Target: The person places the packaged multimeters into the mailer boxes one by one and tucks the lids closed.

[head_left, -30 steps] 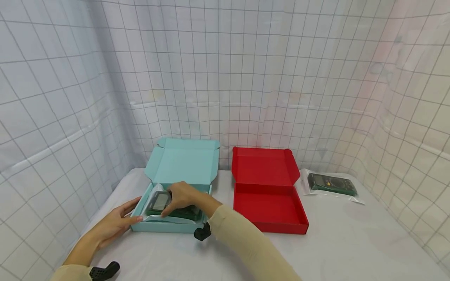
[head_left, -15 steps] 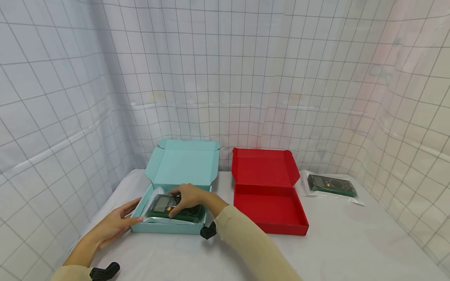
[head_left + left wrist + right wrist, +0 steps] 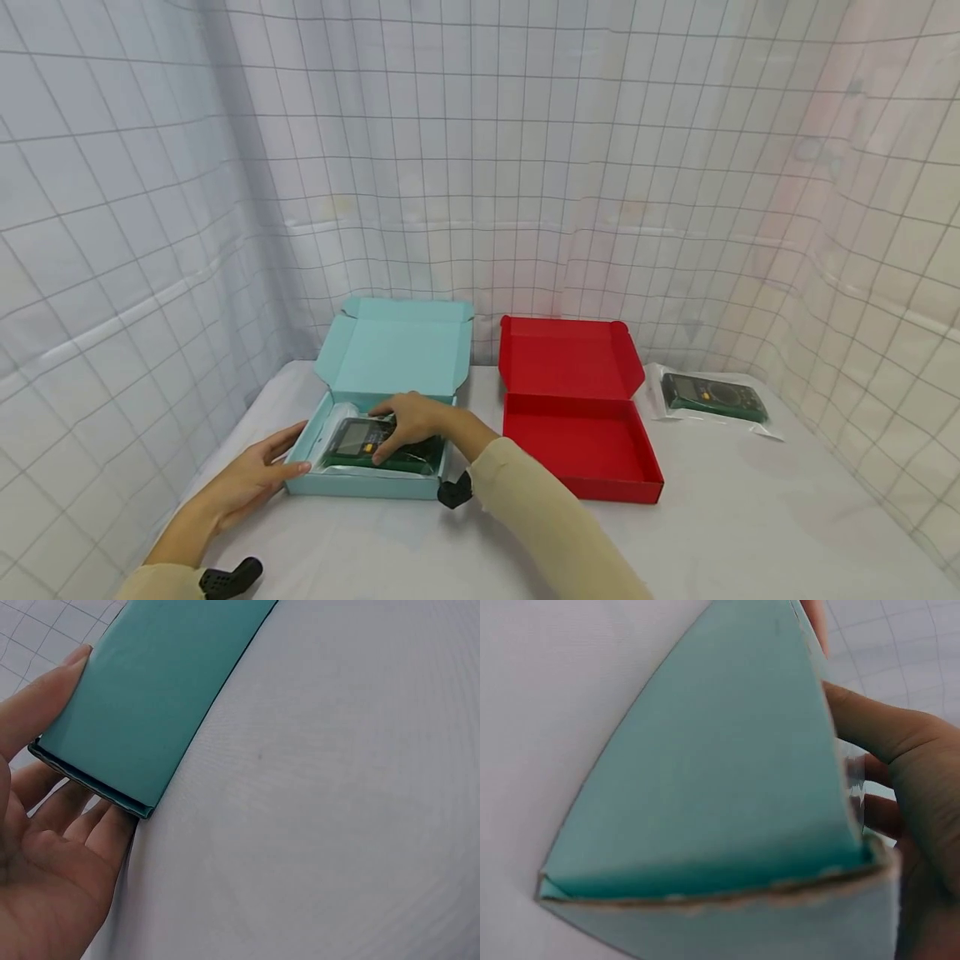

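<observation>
A light blue cardboard box [image 3: 360,487] stands with its lid raised at the back. Inside it lies a dark green multimeter [image 3: 351,439] in a clear plastic bag, screen facing up. My right hand [image 3: 412,421] reaches over the multimeter's right part and holds it, thumb on the near side and fingers on the far side. At the box's left end my left hand [image 3: 251,479] holds the wall, the thumb at the front corner and the other fingers behind the end wall, as the left wrist view shows. In the right wrist view, the box's front wall [image 3: 720,750] hides much of the multimeter.
To the right stands a red box [image 3: 585,491] with its lid raised and nothing inside. Farther right, another bagged multimeter [image 3: 712,397] lies on the white cloth [image 3: 750,517]. White gridded curtains [image 3: 525,167] enclose the back and sides.
My right hand has shifted a little to the right over the multimeter, which has gone from slightly tilted to lying flatter in the blue box. My left hand has stayed at the box's left end.
</observation>
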`<action>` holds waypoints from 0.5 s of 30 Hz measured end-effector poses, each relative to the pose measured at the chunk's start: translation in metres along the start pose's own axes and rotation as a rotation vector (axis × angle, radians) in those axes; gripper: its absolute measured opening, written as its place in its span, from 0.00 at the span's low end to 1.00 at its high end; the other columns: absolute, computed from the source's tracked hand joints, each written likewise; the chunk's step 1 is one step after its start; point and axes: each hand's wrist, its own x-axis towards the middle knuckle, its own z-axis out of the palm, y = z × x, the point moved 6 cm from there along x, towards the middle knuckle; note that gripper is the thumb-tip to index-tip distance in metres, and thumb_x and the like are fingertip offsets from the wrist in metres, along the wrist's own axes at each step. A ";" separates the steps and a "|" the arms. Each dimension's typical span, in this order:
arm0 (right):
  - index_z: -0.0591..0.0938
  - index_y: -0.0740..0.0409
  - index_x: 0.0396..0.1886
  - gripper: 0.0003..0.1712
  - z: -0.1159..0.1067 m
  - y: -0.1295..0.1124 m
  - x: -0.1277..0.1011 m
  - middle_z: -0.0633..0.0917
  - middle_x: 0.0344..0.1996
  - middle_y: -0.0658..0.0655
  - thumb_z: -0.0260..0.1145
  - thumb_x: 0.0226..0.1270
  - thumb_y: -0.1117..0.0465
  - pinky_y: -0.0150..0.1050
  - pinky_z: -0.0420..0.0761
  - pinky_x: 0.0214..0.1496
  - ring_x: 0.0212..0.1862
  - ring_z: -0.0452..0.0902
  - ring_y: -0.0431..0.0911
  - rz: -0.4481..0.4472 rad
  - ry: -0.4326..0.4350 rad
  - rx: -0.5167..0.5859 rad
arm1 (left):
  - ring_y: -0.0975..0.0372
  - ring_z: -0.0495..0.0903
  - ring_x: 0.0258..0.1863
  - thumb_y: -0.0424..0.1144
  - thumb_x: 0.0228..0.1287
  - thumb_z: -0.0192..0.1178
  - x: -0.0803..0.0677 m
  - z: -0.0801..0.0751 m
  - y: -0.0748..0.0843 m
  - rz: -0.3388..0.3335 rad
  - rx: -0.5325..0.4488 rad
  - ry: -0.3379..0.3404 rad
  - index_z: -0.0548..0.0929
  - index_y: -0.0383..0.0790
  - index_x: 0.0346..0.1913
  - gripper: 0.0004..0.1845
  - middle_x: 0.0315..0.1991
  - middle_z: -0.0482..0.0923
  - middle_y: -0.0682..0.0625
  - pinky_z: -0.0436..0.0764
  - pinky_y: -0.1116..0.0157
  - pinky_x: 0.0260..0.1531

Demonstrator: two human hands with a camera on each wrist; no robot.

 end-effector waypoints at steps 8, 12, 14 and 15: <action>0.70 0.52 0.78 0.49 -0.007 -0.002 -0.008 0.75 0.71 0.50 0.78 0.62 0.41 0.36 0.72 0.68 0.71 0.68 0.41 -0.010 -0.032 -0.055 | 0.36 0.36 0.79 0.31 0.73 0.63 0.003 0.001 0.001 0.007 0.003 -0.009 0.38 0.34 0.83 0.50 0.82 0.31 0.33 0.74 0.74 0.55; 0.72 0.52 0.77 0.46 -0.013 -0.003 -0.013 0.76 0.69 0.51 0.77 0.64 0.43 0.35 0.74 0.65 0.69 0.71 0.42 -0.021 -0.034 -0.052 | 0.33 0.36 0.78 0.33 0.73 0.65 0.003 0.000 0.003 -0.005 0.063 0.003 0.41 0.34 0.83 0.49 0.82 0.34 0.32 0.73 0.63 0.62; 0.73 0.53 0.76 0.44 -0.016 -0.004 -0.015 0.77 0.68 0.52 0.77 0.64 0.45 0.34 0.76 0.62 0.66 0.74 0.43 -0.027 -0.030 -0.035 | 0.32 0.37 0.78 0.35 0.73 0.65 0.003 -0.002 0.002 -0.018 0.093 0.013 0.42 0.33 0.83 0.49 0.82 0.35 0.31 0.71 0.54 0.66; 0.73 0.54 0.76 0.44 -0.017 -0.004 -0.016 0.78 0.68 0.53 0.78 0.64 0.46 0.33 0.77 0.61 0.65 0.76 0.44 -0.031 -0.027 -0.025 | 0.32 0.37 0.78 0.34 0.73 0.65 0.002 -0.002 0.002 -0.023 0.096 0.014 0.42 0.33 0.83 0.49 0.82 0.35 0.31 0.68 0.50 0.68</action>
